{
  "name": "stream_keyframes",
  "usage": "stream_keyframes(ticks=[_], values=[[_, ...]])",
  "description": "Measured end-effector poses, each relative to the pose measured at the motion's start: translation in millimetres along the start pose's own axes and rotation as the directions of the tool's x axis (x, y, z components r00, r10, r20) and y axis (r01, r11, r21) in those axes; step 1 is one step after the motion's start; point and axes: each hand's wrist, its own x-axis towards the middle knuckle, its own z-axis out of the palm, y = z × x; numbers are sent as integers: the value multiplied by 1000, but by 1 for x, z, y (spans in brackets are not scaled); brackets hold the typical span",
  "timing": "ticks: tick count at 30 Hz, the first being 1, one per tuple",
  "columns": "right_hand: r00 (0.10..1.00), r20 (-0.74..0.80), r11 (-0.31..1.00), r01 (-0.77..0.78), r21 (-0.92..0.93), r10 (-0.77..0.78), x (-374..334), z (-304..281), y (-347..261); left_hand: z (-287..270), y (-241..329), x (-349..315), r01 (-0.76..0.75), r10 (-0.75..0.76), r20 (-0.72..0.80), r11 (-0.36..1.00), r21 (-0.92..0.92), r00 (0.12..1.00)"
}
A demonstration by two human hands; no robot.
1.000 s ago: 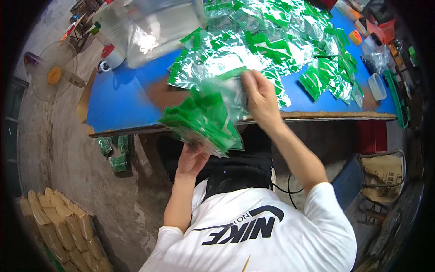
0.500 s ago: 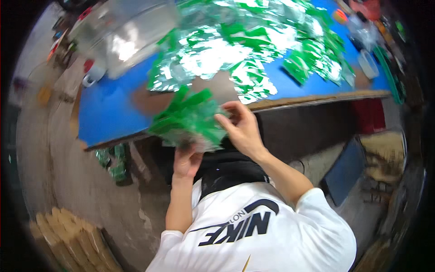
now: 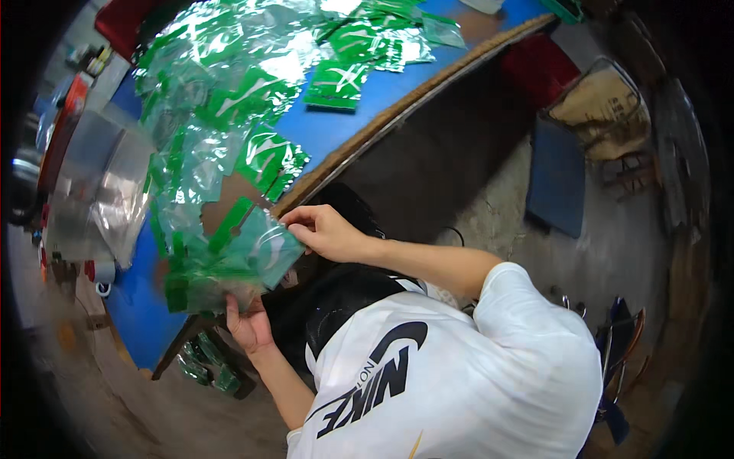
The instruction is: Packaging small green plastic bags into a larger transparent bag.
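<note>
Clearly, our left hand [image 3: 248,329] grips a bundle of green-and-clear packets [image 3: 200,289] from below, its thumb pointing up against the near side, so the bundle lies just above and left of the palm. Our right hand [image 3: 325,232] pinches the right corner of 1 translucent packet [image 3: 274,251] between thumb and fingertips; that packet stretches leftward toward the bundle, and we cannot tell whether it is fully apart from it. Just beyond our 2 hands, many overlapping packets [image 3: 256,96] cover much of the blue table [image 3: 138,325]. Left of them stands a clear plastic tub [image 3: 76,187]. Below the table's near corner lie some green packs [image 3: 206,361].
</note>
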Motion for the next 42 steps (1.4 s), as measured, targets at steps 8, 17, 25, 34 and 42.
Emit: stream_keyframes(ticks=[8, 17, 25, 34, 42], values=[[769, 349, 842, -514, -163, 536, 16, -198, 75, 6, 31, -27, -133, 148, -150, 986, 102, 978], [887, 248, 732, -135, -667, 390, 101, -262, 95, -4, 16, -64, -165, 216, -178, 951, 262, 960], [619, 513, 401, 324, -857, 595, 49, -111, -6, -2, 6, -61, -68, 88, -115, 983, 170, 989], [716, 657, -53, 666, -744, -234, 94, -61, -32, 20, 10, -33, -101, 59, 86, 735, 670, 995], [641, 666, 366, 766, -528, -380, 29, -21, -28, 101, 33, -46, -626, -198, 597, -152, 765, 778]])
